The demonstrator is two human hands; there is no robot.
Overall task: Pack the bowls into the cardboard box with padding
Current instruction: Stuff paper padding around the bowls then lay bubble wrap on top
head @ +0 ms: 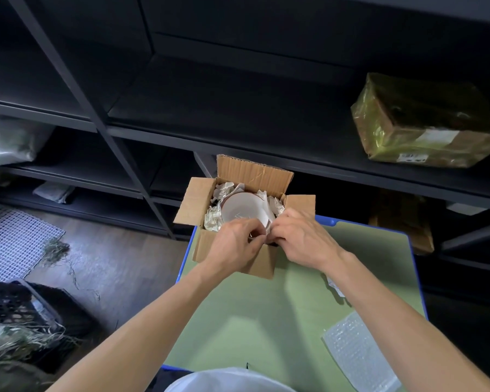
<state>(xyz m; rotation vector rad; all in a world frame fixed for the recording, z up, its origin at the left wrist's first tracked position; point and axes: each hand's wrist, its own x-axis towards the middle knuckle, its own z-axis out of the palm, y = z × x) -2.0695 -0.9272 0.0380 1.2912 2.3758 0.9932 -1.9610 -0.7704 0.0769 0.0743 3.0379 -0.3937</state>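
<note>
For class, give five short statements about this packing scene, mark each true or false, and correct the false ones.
1. A white bowl lies inside the cardboard box. True.
2. The box flaps are taped shut. False: the flaps stand open.
3. Crumpled paper sits beside the bowl in the box. True.
4. Both hands rest flat on the table. False: the left hand and the right hand are at the box's near side, with their fingers curled on the crumpled paper there.
5. A sheet of bubble wrap lies on the green table. True.
</note>
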